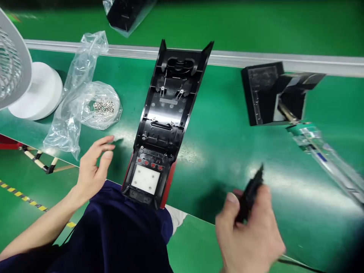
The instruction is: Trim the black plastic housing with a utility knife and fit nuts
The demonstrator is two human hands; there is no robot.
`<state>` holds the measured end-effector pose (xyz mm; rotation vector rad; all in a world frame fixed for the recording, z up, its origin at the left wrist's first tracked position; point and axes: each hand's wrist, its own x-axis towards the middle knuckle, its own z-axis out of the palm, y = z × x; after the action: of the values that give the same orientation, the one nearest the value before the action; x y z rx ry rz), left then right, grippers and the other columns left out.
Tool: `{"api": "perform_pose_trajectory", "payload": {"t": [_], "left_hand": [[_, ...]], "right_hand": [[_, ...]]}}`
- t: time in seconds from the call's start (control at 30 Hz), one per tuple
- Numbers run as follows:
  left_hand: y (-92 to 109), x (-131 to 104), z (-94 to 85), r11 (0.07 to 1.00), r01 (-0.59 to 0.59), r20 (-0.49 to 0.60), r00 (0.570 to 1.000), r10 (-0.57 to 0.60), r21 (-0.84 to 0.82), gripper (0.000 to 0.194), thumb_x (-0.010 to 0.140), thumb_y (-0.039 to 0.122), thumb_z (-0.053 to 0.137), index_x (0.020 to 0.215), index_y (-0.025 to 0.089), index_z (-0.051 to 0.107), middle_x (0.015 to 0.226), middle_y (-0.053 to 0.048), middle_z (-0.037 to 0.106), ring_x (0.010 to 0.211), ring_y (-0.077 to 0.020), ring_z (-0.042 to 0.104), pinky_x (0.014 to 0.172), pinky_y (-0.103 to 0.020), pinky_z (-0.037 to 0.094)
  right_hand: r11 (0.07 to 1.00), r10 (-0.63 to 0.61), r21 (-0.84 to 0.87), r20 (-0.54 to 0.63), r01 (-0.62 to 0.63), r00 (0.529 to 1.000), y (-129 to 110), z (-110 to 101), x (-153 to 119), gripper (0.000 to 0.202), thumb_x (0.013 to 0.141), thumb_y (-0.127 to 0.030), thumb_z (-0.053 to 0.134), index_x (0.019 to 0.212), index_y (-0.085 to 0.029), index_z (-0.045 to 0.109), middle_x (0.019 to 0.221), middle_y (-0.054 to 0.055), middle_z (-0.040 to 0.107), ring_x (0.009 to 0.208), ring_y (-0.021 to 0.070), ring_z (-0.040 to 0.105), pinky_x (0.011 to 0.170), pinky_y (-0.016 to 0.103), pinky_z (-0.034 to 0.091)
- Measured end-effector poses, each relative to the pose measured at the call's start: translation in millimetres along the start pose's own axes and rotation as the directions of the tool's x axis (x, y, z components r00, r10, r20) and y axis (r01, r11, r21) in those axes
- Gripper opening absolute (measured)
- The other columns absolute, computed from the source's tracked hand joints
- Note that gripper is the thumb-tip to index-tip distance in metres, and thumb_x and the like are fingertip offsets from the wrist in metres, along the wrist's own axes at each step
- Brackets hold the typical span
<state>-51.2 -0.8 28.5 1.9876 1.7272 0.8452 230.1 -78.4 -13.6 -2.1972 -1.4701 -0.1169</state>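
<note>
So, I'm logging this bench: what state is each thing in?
Left hand, open, fingers parted.
Right hand, closed around a black part.
Black housing, inner side up.
White plate, screws at its corners.
Fastener bag, partly filled.
Long clear bag, crumpled.
Screwdriver, tip in black box.
Fan, running or not: cannot tell.

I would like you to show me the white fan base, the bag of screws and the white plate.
White fan base (38, 93): head view, its top.
Bag of screws (104, 107): head view, the screws inside.
White plate (145, 179): head view, its middle.
</note>
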Motion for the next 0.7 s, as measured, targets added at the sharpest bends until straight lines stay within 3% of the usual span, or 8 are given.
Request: {"api": "perform_pose_trajectory", "payload": {"t": [0.13,0.23,0.33,0.4,0.47,0.53,0.6,0.7], "left_hand": [[-3.3,1.8,13.0,0.954,0.219,0.259,0.952,-0.163,-0.206,0.054,0.087,0.041,0.056,0.132,0.013,0.045,0.128,-0.014,0.056,0.112,-0.0221,0.059,0.095,-0.036,0.052],[0.8,5.4,25.3,0.965,0.174,0.295,0.949,-0.112,-0.195,0.056,0.085,0.043,0.056,0.132,0.013,0.046,0.123,-0.014,0.058,0.105,-0.0233,0.061,0.089,-0.038,0.055],[3.6,6.8,30.5,0.978,0.110,0.289,0.956,-0.055,-0.178,0.050,0.088,0.041,0.051,0.129,0.012,0.048,0.119,-0.013,0.060,0.101,-0.0223,0.061,0.084,-0.036,0.055],[1.8,8.4,26.7,0.980,0.048,0.233,0.973,-0.002,-0.193,0.047,0.091,0.039,0.047,0.130,0.013,0.046,0.118,-0.013,0.060,0.099,-0.0201,0.061,0.083,-0.034,0.054],[-4.3,14.3,16.2,0.984,-0.110,0.062,0.991,0.120,-0.141,0.045,0.092,0.034,0.048,0.133,0.014,0.043,0.116,-0.013,0.060,0.099,-0.0191,0.061,0.085,-0.033,0.053],[-15.4,26.0,1.0,0.963,-0.248,-0.153,0.953,0.262,0.105,0.051,0.089,0.032,0.053,0.135,0.014,0.041,0.118,-0.016,0.058,0.108,-0.0252,0.058,0.090,-0.039,0.050],[-31.3,41.7,-13.7,0.886,-0.190,-0.238,0.920,0.311,0.423,0.063,0.085,0.038,0.057,0.137,0.008,0.039,0.124,-0.024,0.053,0.113,-0.0368,0.052,0.089,-0.049,0.047],[-61.1,62.9,-25.1,0.786,-0.033,-0.151,0.976,0.159,0.617,0.060,0.088,0.043,0.048,0.131,0.001,0.044,0.113,-0.027,0.056,0.097,-0.0387,0.057,0.073,-0.046,0.048]], "right_hand": [[0.968,-0.235,0.066,-0.089,0.241,0.968,-14.8,2.1,29.2,0.033,0.096,-0.022,0.050,0.122,-0.004,0.057,0.119,0.021,0.053,0.109,0.0318,0.055,0.087,0.040,0.050],[0.890,-0.381,0.206,-0.152,0.406,0.912,-45.9,-4.9,47.0,0.014,0.093,-0.010,0.053,0.106,-0.011,0.060,0.107,0.011,0.060,0.097,0.0203,0.059,0.085,0.030,0.050],[0.770,-0.599,0.184,-0.121,0.611,0.791,-83.2,-6.5,74.6,0.013,0.092,-0.006,0.051,0.102,-0.011,0.058,0.098,0.008,0.060,0.087,0.0187,0.058,0.076,0.029,0.047],[0.721,-0.692,0.032,0.096,0.693,0.716,-107.2,-3.3,98.5,0.017,0.092,-0.006,0.049,0.105,-0.009,0.059,0.097,0.010,0.059,0.084,0.0223,0.054,0.071,0.033,0.043],[0.653,-0.652,-0.080,0.447,0.753,0.612,-127.9,1.0,121.5,0.020,0.091,-0.003,0.046,0.101,-0.008,0.062,0.094,0.011,0.058,0.086,0.0258,0.053,0.072,0.036,0.040],[0.586,-0.565,-0.076,0.676,0.807,0.474,-144.2,3.9,138.7,0.022,0.088,0.001,0.044,0.090,-0.008,0.064,0.088,0.011,0.059,0.087,0.0265,0.053,0.075,0.035,0.039],[0.539,-0.551,-0.028,0.745,0.842,0.377,-155.9,3.1,149.4,0.022,0.085,0.003,0.046,0.084,-0.009,0.065,0.083,0.010,0.059,0.084,0.0247,0.055,0.075,0.033,0.039],[0.504,-0.564,-0.005,0.755,0.864,0.333,-166.8,-8.0,161.2,0.018,0.080,0.003,0.053,0.082,-0.009,0.066,0.081,0.008,0.061,0.080,0.0223,0.057,0.074,0.030,0.039]]}}
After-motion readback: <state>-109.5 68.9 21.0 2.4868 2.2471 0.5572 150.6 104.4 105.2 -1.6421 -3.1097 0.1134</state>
